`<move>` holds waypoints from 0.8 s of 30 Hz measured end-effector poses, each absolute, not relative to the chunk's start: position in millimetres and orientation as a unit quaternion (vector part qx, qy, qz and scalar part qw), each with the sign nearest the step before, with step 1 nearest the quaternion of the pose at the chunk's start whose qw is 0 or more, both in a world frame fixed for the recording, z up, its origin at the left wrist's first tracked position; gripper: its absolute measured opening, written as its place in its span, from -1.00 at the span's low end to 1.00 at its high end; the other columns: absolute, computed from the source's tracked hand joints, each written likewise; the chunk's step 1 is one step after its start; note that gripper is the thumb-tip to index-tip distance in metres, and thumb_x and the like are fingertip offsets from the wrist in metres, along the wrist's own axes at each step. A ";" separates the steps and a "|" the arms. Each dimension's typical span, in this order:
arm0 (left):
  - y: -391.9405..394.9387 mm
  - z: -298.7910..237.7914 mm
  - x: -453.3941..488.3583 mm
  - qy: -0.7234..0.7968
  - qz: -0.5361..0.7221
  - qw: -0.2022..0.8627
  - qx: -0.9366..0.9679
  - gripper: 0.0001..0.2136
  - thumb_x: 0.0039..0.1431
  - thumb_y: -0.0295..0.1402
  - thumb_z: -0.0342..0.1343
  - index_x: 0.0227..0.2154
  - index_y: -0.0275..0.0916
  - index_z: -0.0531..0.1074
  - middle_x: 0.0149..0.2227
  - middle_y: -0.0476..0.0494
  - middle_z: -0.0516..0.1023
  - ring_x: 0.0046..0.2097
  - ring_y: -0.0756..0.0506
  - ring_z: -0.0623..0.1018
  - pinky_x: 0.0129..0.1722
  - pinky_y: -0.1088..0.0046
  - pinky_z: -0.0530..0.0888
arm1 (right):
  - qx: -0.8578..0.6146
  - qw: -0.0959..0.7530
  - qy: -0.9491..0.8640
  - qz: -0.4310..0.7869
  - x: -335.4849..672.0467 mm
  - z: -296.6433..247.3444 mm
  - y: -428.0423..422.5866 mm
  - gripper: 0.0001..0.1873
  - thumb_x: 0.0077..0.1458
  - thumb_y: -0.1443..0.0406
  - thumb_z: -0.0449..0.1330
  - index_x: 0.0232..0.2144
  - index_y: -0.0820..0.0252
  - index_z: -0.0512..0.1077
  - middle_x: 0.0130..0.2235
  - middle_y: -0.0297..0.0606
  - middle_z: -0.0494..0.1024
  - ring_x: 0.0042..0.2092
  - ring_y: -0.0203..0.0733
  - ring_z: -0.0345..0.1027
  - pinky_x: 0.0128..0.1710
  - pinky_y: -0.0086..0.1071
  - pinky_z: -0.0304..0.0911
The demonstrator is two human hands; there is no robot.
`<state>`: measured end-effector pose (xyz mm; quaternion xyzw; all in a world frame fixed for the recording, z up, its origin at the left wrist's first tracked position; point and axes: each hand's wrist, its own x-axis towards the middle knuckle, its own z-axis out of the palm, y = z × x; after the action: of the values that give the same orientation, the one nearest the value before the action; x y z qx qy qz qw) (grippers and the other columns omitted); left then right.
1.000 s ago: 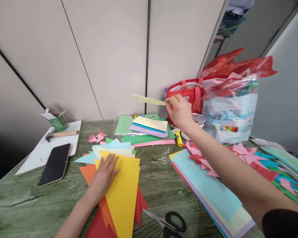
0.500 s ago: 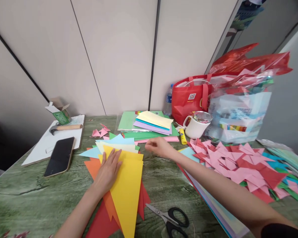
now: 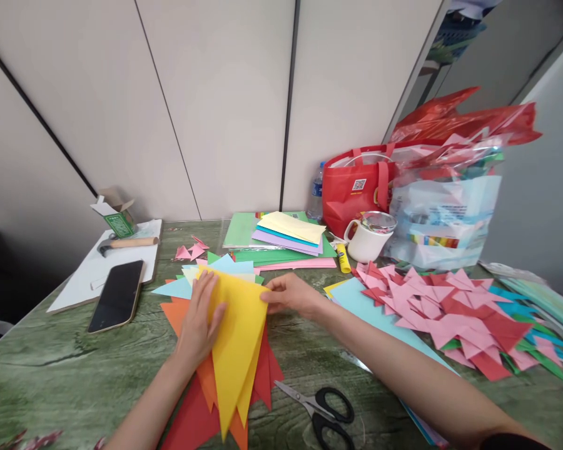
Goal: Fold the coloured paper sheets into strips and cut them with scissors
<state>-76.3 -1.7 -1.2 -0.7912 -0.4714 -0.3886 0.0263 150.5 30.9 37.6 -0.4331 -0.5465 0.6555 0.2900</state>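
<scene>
A yellow paper triangle point(image 3: 237, 337) tops a fanned pile of coloured paper triangles point(image 3: 187, 312) on the green table. My left hand point(image 3: 199, 319) lies flat on its left side, fingers spread. My right hand point(image 3: 288, 294) pinches the yellow triangle's upper right corner, and that edge is raised slightly off the pile. Orange and red triangles point(image 3: 192, 419) stick out below.
Black-handled scissors point(image 3: 321, 409) lie near the front edge. A phone point(image 3: 117, 295) and a hammer point(image 3: 126, 244) rest on a white board at left. Stacked coloured sheets point(image 3: 286, 237), a glue stick point(image 3: 342, 257), a white mug point(image 3: 368, 240), a red bag point(image 3: 356, 187) and heaps of pink and red triangles point(image 3: 445, 312) fill the back and right.
My right hand set a pale yellow sheet on the back stack, came down to the pile and took the yellow triangle's right corner. The triangle's edge has lifted. My left hand stayed put.
</scene>
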 end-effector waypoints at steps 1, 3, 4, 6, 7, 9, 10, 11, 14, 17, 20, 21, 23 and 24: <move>-4.7 2.7 -74.5 -0.475 -0.416 0.015 -0.775 -0.60 0.32 -0.30 -0.17 0.20 -0.14 0.05 0.19 -0.29 0.20 0.26 -0.21 0.15 0.20 0.04 0.14 | -0.424 0.317 -0.541 0.654 153.1 43.3 31.0 -0.61 -0.30 0.05 0.38 -0.57 0.25 0.42 -0.50 -0.37 0.51 -0.42 -0.33 0.40 -0.32 -0.39 0.37; -9.0 7.9 -71.5 -0.494 -0.458 -0.035 -0.738 -0.63 0.30 -0.24 -0.13 0.14 -0.15 0.16 0.13 -0.29 0.28 0.17 -0.23 0.29 0.13 0.08 0.26 | -0.402 0.374 -0.536 0.641 158.5 56.5 31.0 -0.62 -0.30 0.05 0.38 -0.59 0.23 0.43 -0.50 -0.38 0.50 -0.42 -0.33 0.37 -0.31 -0.39 0.34; -10.0 9.1 -70.1 -0.504 -0.473 -0.082 -0.718 -0.63 0.29 -0.20 -0.12 0.12 -0.16 0.20 0.09 -0.30 0.32 0.11 -0.23 0.36 0.07 0.09 0.32 | -0.393 0.405 -0.536 0.628 160.9 63.1 30.8 -0.63 -0.30 0.06 0.38 -0.59 0.23 0.43 -0.51 -0.38 0.49 -0.43 -0.34 0.35 -0.33 -0.41 0.31; -10.0 9.6 -67.5 -0.500 -0.489 -0.227 -0.678 -0.57 0.28 -0.10 -0.14 0.13 -0.18 0.19 0.05 -0.32 0.37 0.01 -0.23 0.44 -0.04 0.12 0.41 | -0.384 0.457 -0.541 0.592 163.6 74.8 29.5 -0.65 -0.28 0.07 0.38 -0.59 0.21 0.43 -0.50 -0.38 0.48 -0.44 -0.34 0.31 -0.39 -0.44 0.27; -9.4 9.5 -66.1 -0.482 -0.487 -0.311 -0.658 -0.51 0.27 -0.04 -0.17 0.16 -0.18 0.15 0.05 -0.34 0.38 -0.02 -0.23 0.46 -0.10 0.14 0.45 | -0.382 0.474 -0.546 0.575 163.8 79.1 28.4 -0.66 -0.27 0.07 0.37 -0.59 0.20 0.42 -0.50 -0.37 0.47 -0.44 -0.34 0.30 -0.41 -0.45 0.25; -8.9 9.6 -63.5 -0.427 -0.456 -0.459 -0.631 -0.35 0.20 0.13 -0.25 0.24 -0.16 0.03 0.09 -0.40 0.36 -0.02 -0.25 0.48 -0.16 0.18 0.48 | -0.376 0.490 -0.561 0.551 161.3 84.5 25.2 -0.66 -0.25 0.05 0.35 -0.60 0.18 0.40 -0.47 -0.36 0.46 -0.42 -0.32 0.29 -0.43 -0.45 0.22; -9.5 10.1 -62.2 -0.400 -0.435 -0.511 -0.625 -0.26 0.13 0.22 -0.29 0.26 -0.14 -0.03 0.11 -0.40 0.34 0.00 -0.27 0.47 -0.17 0.18 0.48 | -0.369 0.490 -0.570 0.547 158.8 85.6 23.0 -0.65 -0.25 0.05 0.35 -0.61 0.18 0.38 -0.46 -0.36 0.46 -0.40 -0.31 0.29 -0.43 -0.45 0.22; -10.8 11.1 -61.2 -0.379 -0.412 -0.547 -0.623 -0.17 0.05 0.30 -0.33 0.27 -0.12 -0.07 0.12 -0.40 0.33 0.01 -0.29 0.47 -0.16 0.17 0.47 | -0.360 0.486 -0.578 0.547 155.8 85.8 20.7 -0.63 -0.26 0.05 0.35 -0.64 0.17 0.35 -0.45 -0.35 0.45 -0.39 -0.30 0.29 -0.42 -0.44 0.23; -17.7 14.3 -60.9 -0.342 -0.356 -0.601 -0.629 -0.02 -0.16 0.42 -0.43 0.26 -0.09 -0.01 0.10 -0.35 0.37 0.03 -0.34 0.45 -0.16 0.12 0.47 | -0.327 0.457 -0.589 0.580 145.0 83.2 13.1 -0.57 -0.29 0.03 0.36 -0.68 0.17 0.27 -0.39 -0.34 0.45 -0.35 -0.26 0.30 -0.41 -0.43 0.24; -22.7 14.9 -65.6 -0.325 -0.359 -0.613 -0.624 0.00 -0.23 0.44 -0.45 0.19 -0.07 0.16 0.06 -0.30 0.43 0.04 -0.35 0.45 -0.16 0.11 0.48 | -0.308 0.430 -0.605 0.595 137.2 78.4 7.5 -0.54 -0.28 0.04 0.35 -0.70 0.18 0.20 -0.38 -0.34 0.43 -0.37 -0.28 0.26 -0.45 -0.45 0.18; -21.0 14.2 -70.2 -0.347 -0.418 -0.614 -0.572 -0.11 -0.16 0.41 -0.23 0.14 -0.06 0.24 0.03 -0.25 0.46 0.04 -0.33 0.46 -0.14 0.14 0.50 | -0.322 0.411 -0.620 0.586 137.1 73.1 5.2 -0.54 -0.24 0.11 0.33 -0.70 0.18 0.13 -0.54 -0.45 0.25 -0.47 -0.38 0.11 -0.50 -0.48 0.02; -19.3 14.6 -70.4 -0.366 -0.442 -0.617 -0.539 -0.20 -0.10 0.34 -0.10 0.12 -0.07 0.26 0.03 -0.23 0.46 0.03 -0.31 0.47 -0.13 0.16 0.50 | -0.333 0.405 -0.620 0.584 139.0 71.7 4.9 -0.54 -0.23 0.13 0.32 -0.70 0.17 0.10 -0.58 -0.49 0.17 -0.50 -0.41 0.04 -0.52 -0.49 -0.04; -14.9 16.2 -69.1 -0.415 -0.490 -0.615 -0.457 -0.38 -0.01 0.08 0.13 0.08 -0.12 0.30 0.01 -0.22 0.48 -0.01 -0.28 0.50 -0.13 0.20 0.51 | -0.355 0.397 -0.619 0.577 146.0 69.5 4.2 -0.55 -0.22 0.17 0.31 -0.67 0.16 0.07 -0.61 -0.53 0.07 -0.54 -0.44 -0.04 -0.55 -0.50 -0.13; -12.5 17.3 -68.1 -0.441 -0.509 -0.610 -0.417 -0.43 -0.01 -0.07 0.20 0.06 -0.15 0.32 -0.01 -0.23 0.51 -0.04 -0.26 0.52 -0.13 0.23 0.52 | -0.365 0.397 -0.617 0.573 151.0 68.9 3.7 -0.56 -0.22 0.19 0.31 -0.66 0.15 0.06 -0.61 -0.55 0.07 -0.55 -0.45 -0.04 -0.55 -0.50 -0.14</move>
<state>-68.1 -12.5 17.3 -0.4172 -0.4406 -0.5091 -0.6104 151.0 3.7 68.9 -0.3650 -0.6173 0.5728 0.3970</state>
